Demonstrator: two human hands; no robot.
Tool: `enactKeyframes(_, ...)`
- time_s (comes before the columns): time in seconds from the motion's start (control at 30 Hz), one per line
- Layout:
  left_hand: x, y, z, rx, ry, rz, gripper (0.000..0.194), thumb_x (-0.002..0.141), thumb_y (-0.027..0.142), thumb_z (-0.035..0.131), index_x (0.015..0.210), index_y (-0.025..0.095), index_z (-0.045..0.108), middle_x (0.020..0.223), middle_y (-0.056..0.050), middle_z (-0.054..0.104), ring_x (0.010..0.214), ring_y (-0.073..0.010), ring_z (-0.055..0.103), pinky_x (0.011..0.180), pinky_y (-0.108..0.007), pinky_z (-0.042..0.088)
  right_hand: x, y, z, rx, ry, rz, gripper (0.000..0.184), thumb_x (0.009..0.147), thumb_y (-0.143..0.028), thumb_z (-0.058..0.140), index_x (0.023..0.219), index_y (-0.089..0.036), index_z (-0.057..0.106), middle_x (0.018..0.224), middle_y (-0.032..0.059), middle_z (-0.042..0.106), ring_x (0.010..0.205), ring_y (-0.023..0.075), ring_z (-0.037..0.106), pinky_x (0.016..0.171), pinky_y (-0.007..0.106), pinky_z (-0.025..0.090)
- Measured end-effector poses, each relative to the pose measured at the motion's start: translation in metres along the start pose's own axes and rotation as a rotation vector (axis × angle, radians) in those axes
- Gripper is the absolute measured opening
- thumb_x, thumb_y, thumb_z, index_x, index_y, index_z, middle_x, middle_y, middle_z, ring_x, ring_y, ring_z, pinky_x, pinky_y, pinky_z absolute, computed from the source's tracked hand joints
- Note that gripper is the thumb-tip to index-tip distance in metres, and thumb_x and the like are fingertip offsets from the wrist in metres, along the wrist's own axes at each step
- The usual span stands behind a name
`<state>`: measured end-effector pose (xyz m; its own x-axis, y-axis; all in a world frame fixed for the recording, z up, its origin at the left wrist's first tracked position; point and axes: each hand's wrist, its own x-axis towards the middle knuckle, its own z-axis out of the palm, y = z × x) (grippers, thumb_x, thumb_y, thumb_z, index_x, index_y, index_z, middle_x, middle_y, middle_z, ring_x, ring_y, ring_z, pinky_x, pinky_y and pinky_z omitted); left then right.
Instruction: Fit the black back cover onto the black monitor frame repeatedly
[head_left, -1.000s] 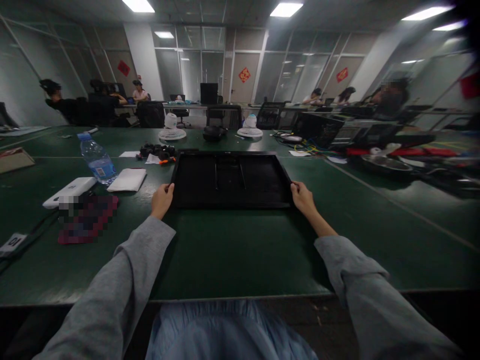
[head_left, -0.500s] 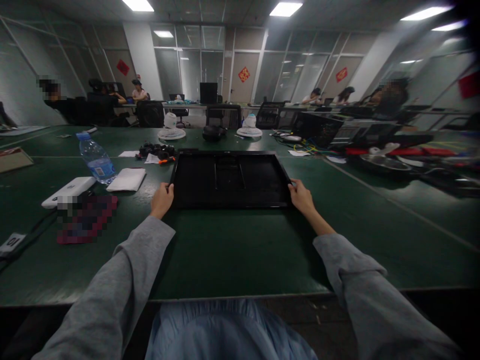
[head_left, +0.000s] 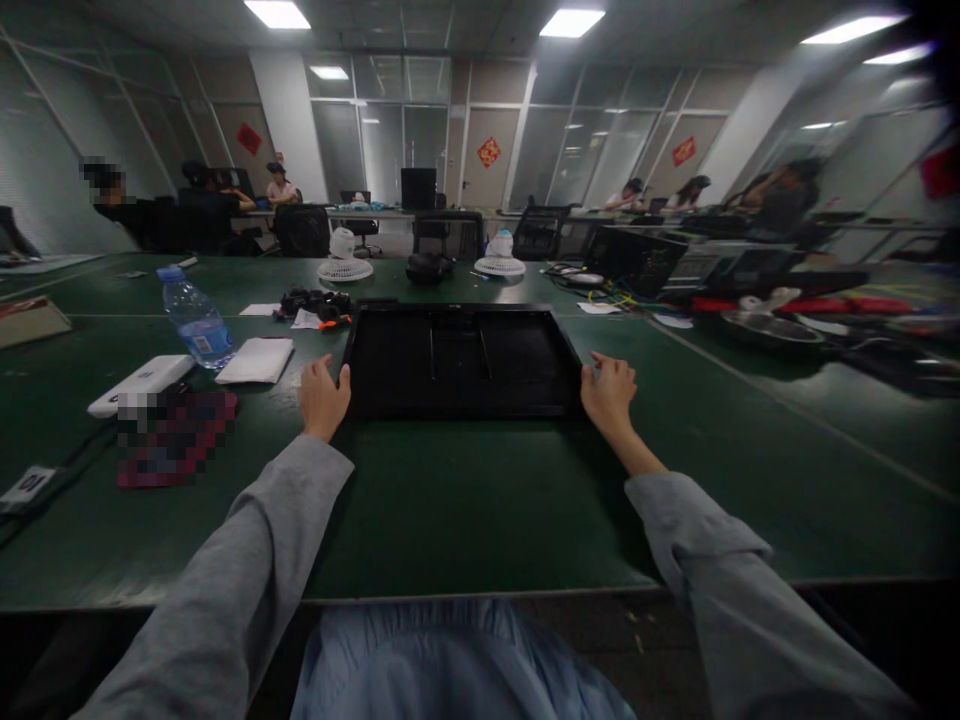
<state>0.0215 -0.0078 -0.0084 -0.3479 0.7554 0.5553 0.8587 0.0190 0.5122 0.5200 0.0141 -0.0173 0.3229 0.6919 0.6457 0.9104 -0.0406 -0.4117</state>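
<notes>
A shallow black tray point(head_left: 390, 365) with a raised rim and two ridges across its middle part lies flat on the green table point(head_left: 480, 510). Beside its left end is my left hand point(head_left: 324, 398), thumb and fingers apart, with nothing in it. My right hand point(head_left: 608, 395) is at the opposite end, its fingers lifted and spread away from the rim. Both thumbs are very close to the tray's edges; whether they touch it I cannot tell.
To the left are a water bottle point(head_left: 196, 320), a white notepad point(head_left: 255, 360) and a white box-like device point(head_left: 141, 385). Two white fans point(head_left: 345, 268) stand farther back. At right are a pan point(head_left: 776, 330) and cables point(head_left: 600, 295). Several people sit beyond.
Both hands have let go of the tray's ends, and their fingers have opened and lifted. The tray stays in nearly the same place.
</notes>
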Motion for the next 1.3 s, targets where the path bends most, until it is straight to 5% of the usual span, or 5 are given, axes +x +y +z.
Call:
enactKeyframes(0.17, -0.015, 0.024, -0.001, 0.04, 0.062, 0.255, 0.053, 0.1, 0.045, 0.049, 0.143, 0.014, 0.054, 0.143, -0.022, 0.055, 0.134, -0.0379, 0.049, 0.109, -0.055, 0.04, -0.03, -0.058, -0.003, -0.028, -0.073, -0.184, 0.055, 0.102, -0.045, 0.035, 0.143, -0.014, 0.051, 0.139, 0.024, 0.05, 0.126, 0.0381, 0.044, 0.101, 0.058, 0.039)
enactKeyframes(0.4, -0.036, 0.048, 0.004, 0.018, -0.159, 0.489, 0.057, 0.102, 0.05, 0.046, 0.149, 0.019, 0.051, 0.149, -0.018, 0.051, 0.136, -0.0349, 0.046, 0.111, -0.054, 0.037, -0.065, -0.109, 0.005, -0.007, -0.278, -0.44, 0.062, 0.104, -0.049, 0.028, 0.16, -0.021, 0.032, 0.147, 0.0203, 0.045, 0.134, 0.035, 0.041, 0.108, 0.057, 0.034)
enactKeyframes(0.97, -0.04, 0.052, 0.007, 0.005, -0.323, 0.51, 0.052, 0.099, 0.052, 0.054, 0.144, 0.025, 0.057, 0.148, -0.013, 0.053, 0.135, -0.0318, 0.048, 0.109, -0.05, 0.04, -0.069, -0.109, 0.007, 0.01, -0.328, -0.51, 0.065, 0.105, -0.052, 0.029, 0.162, -0.022, 0.032, 0.147, 0.0206, 0.049, 0.136, 0.0372, 0.042, 0.11, 0.058, 0.033)
enactKeyframes(1.13, -0.033, 0.053, -0.003, -0.075, -0.227, 0.402, 0.032, 0.1, 0.046, 0.056, 0.12, 0.026, 0.071, 0.127, -0.009, 0.068, 0.124, -0.0284, 0.055, 0.107, -0.046, 0.04, -0.053, -0.094, 0.002, 0.088, -0.251, -0.407, 0.059, 0.104, -0.052, 0.033, 0.153, -0.021, 0.043, 0.142, 0.02, 0.05, 0.129, 0.0358, 0.047, 0.104, 0.057, 0.039)
enactKeyframes(1.3, -0.013, 0.035, -0.009, -0.075, -0.016, 0.114, 0.031, 0.101, 0.045, 0.052, 0.09, 0.023, 0.071, 0.105, -0.009, 0.073, 0.116, -0.0283, 0.06, 0.108, -0.046, 0.04, -0.024, -0.053, -0.002, 0.051, -0.072, -0.093, 0.052, 0.1, -0.046, 0.038, 0.14, -0.016, 0.054, 0.136, 0.0227, 0.053, 0.129, 0.0396, 0.046, 0.102, 0.061, 0.039)
